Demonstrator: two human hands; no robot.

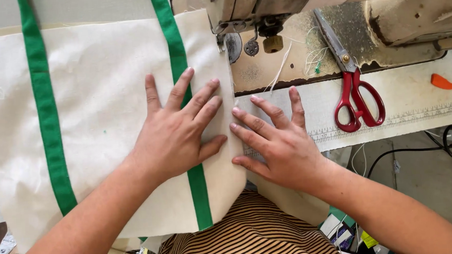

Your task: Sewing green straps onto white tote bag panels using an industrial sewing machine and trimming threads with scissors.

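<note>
My left hand (176, 138) lies flat, fingers spread, on the cream cloth (102, 98) with green stripes (48, 118). My right hand (280, 144) is flat too, fingertips pressing the cloth's right edge. Neither hand grips anything. The cloth sits near the sewing machine (260, 8). If my fingers slide, I think the edge could go crooked under the needle.
</note>
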